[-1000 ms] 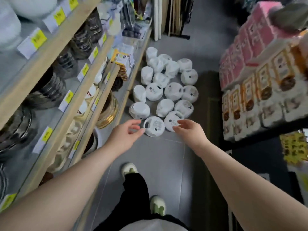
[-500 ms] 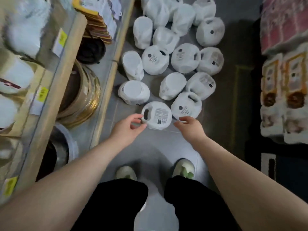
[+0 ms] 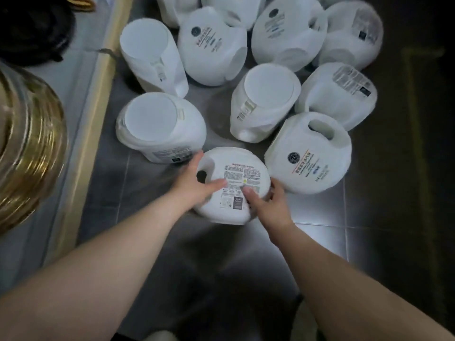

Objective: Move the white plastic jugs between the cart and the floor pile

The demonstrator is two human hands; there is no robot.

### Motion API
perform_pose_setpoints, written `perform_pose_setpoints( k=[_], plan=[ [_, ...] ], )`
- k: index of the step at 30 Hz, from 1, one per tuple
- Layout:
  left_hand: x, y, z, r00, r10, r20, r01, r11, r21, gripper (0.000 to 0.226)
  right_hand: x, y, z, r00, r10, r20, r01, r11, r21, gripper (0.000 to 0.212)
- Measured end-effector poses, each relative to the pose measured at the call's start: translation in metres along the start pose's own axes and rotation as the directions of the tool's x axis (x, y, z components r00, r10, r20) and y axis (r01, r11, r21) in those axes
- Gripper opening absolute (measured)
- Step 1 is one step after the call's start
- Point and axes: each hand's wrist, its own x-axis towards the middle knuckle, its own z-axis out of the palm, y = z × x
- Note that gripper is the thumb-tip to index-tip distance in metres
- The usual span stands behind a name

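A round white plastic jug (image 3: 236, 168) with a printed back label and a handle hole lies on its side on the grey tiled floor, nearest of a cluster. My left hand (image 3: 194, 183) grips its left side, thumb across the label and fingers round the edge by the handle hole. My right hand (image 3: 266, 203) holds its lower right side, thumb on the label and fingers curled round the rim. Several more white jugs lie just beyond, among them one with a round logo (image 3: 307, 158) to the right and one showing its flat bottom (image 3: 160, 126) to the left.
A low shelf with a wooden edge (image 3: 98, 99) runs along the left, holding stacked gold-rimmed bowls (image 3: 27, 148) and a dark item (image 3: 34, 30). Bare grey tiles (image 3: 320, 207) lie in front of the jugs. The right side is dark.
The view has dropped much closer to the floor. Both hands, held just short of the nearest jug before, have closed on its two sides.
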Motion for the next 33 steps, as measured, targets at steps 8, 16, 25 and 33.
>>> perform_pose_setpoints(
  k=[8,16,25,33],
  plan=[
    [-0.001,-0.020,-0.008,0.994,-0.034,0.104,0.054,0.978,-0.202,0.130,-0.003,0.001,0.001,0.972,0.117,0.203,-0.153,0.973,0.173,0.063],
    [-0.082,0.035,-0.068,1.000,-0.005,0.022,0.011,0.965,-0.262,0.131,-0.059,-0.097,-0.006,0.929,0.061,0.366,-0.078,0.996,0.031,0.081],
    [-0.299,0.200,-0.228,0.994,0.008,-0.110,-0.040,0.956,-0.289,0.145,-0.255,-0.336,-0.010,0.864,-0.039,0.501,0.071,0.996,-0.045,0.074],
    [-0.461,0.297,-0.344,0.958,0.082,-0.275,-0.169,0.935,-0.311,0.147,-0.413,-0.484,0.003,0.813,-0.185,0.552,0.229,0.973,-0.010,0.079]
  ],
)
